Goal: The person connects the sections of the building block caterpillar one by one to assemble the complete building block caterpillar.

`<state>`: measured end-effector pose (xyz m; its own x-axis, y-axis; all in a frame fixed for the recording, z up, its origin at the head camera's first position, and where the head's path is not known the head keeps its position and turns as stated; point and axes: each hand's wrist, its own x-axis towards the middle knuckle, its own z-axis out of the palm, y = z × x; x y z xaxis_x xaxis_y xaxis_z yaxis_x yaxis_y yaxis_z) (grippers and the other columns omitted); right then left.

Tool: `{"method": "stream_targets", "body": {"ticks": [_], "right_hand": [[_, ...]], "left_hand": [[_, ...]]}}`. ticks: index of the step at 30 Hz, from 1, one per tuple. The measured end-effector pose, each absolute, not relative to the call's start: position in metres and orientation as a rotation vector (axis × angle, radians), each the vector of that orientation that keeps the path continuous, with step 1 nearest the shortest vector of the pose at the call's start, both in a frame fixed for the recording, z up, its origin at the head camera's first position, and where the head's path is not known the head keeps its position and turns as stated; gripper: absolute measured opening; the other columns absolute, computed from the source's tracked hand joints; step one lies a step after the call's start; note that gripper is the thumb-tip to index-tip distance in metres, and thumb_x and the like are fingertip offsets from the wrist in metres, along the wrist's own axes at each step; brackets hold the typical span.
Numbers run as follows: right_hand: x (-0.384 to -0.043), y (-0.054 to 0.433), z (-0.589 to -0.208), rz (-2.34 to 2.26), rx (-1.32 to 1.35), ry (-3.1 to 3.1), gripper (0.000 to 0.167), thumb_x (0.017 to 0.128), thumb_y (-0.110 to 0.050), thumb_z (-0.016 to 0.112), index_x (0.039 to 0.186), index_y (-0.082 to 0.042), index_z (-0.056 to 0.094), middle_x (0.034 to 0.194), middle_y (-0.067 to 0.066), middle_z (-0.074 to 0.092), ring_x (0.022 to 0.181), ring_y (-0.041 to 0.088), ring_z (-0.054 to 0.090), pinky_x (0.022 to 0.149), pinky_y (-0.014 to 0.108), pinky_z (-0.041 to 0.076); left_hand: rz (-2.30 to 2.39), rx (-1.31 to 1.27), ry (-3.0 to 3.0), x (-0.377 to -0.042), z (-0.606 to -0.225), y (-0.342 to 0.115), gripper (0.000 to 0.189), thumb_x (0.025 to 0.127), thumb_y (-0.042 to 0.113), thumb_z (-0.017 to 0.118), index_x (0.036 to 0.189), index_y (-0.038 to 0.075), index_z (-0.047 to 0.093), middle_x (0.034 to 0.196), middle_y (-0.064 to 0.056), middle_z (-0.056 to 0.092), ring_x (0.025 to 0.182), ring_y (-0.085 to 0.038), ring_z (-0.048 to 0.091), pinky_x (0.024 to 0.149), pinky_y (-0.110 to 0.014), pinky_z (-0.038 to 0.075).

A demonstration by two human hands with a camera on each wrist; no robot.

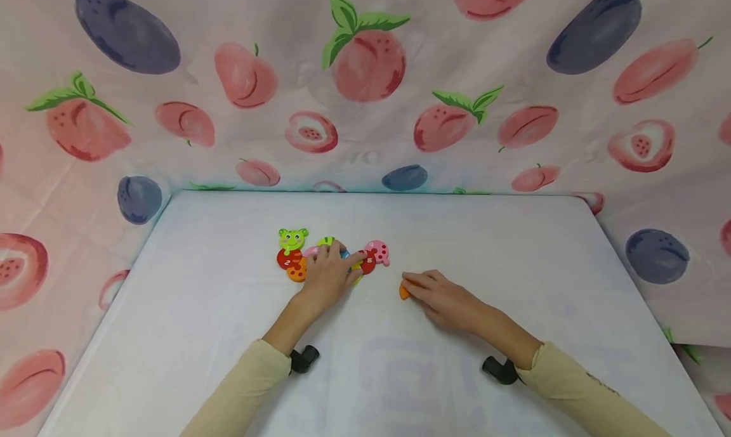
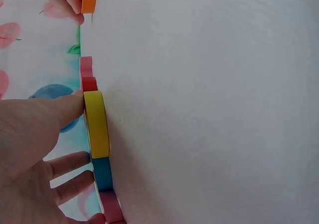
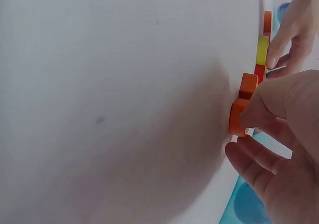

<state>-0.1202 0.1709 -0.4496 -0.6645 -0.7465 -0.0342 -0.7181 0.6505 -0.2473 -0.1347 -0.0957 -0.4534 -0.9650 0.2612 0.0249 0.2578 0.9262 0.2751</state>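
Observation:
A caterpillar puzzle of numbered, coloured pieces lies on the white table, its green smiling head piece (image 1: pixel 293 239) at the left end. My left hand (image 1: pixel 328 275) rests across the middle of the row, fingers spread over the pieces and hiding several. In the left wrist view, the thumb touches a yellow piece (image 2: pixel 97 124) and fingertips lie near a blue piece (image 2: pixel 103 174). A pink piece (image 1: pixel 377 252) ends the row at the right. Apart from it, my right hand (image 1: pixel 451 300) pinches an orange puzzle piece (image 1: pixel 404 292) at the table surface, mostly covered by the fingers.
The white table (image 1: pixel 514 247) stretches around both hands. A fruit-print cloth (image 1: pixel 365 151) hangs behind it and along the sides. Dark wrist cameras stick out under the left wrist (image 1: pixel 305 359) and the right wrist (image 1: pixel 500 370).

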Motion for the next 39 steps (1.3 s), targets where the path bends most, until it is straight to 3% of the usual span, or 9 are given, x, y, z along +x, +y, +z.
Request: {"method": "stream_targets", "body": {"ticks": [10,18,24,31,39], "right_hand": [[-0.124,0.167,-0.450,-0.336,-1.085,2.775,0.047,0.087,-0.013,0.069,0.133,-0.006,0.058,0.133,0.005,0.058,0.110,0.019,0.055,0.088,0.031,0.055],[-0.126,0.167,-0.449,-0.451,-1.065,2.728,0.056,0.087,-0.011,0.068,0.140,-0.013,0.050,0.135,0.005,0.056,0.120,0.021,0.054,0.094,0.035,0.054],[-0.128,0.167,-0.447,-0.523,-1.102,2.659,0.053,0.088,-0.008,0.066,0.139,-0.010,0.052,0.140,0.005,0.053,0.128,0.023,0.050,0.099,0.036,0.051],[-0.129,0.166,-0.448,-0.541,-1.090,2.652,0.047,0.087,-0.008,0.065,0.134,-0.009,0.057,0.135,0.005,0.057,0.123,0.022,0.053,0.098,0.036,0.052],[-0.132,0.164,-0.451,-0.545,-1.034,2.650,0.053,0.083,-0.010,0.065,0.136,-0.011,0.056,0.125,0.004,0.057,0.109,0.016,0.052,0.090,0.029,0.054]], "left_hand": [[0.427,0.415,3.071,-0.134,-0.453,-0.096,0.042,0.091,0.039,0.066,0.132,0.033,0.059,0.122,-0.012,0.051,0.113,-0.030,0.046,0.086,-0.047,0.041],[0.441,0.404,3.062,-0.134,-0.453,-0.096,0.043,0.091,0.039,0.065,0.133,0.033,0.058,0.121,-0.012,0.052,0.114,-0.029,0.045,0.086,-0.046,0.041],[0.440,0.391,3.057,-0.135,-0.455,-0.096,0.043,0.091,0.039,0.065,0.133,0.034,0.058,0.123,-0.012,0.051,0.115,-0.028,0.045,0.088,-0.047,0.041],[0.446,0.392,3.061,-0.135,-0.454,-0.096,0.044,0.091,0.040,0.065,0.134,0.034,0.058,0.123,-0.012,0.051,0.115,-0.029,0.045,0.087,-0.047,0.041],[0.446,0.383,3.050,-0.135,-0.454,-0.096,0.044,0.091,0.040,0.064,0.134,0.034,0.057,0.123,-0.012,0.051,0.115,-0.028,0.045,0.088,-0.047,0.040]]}}
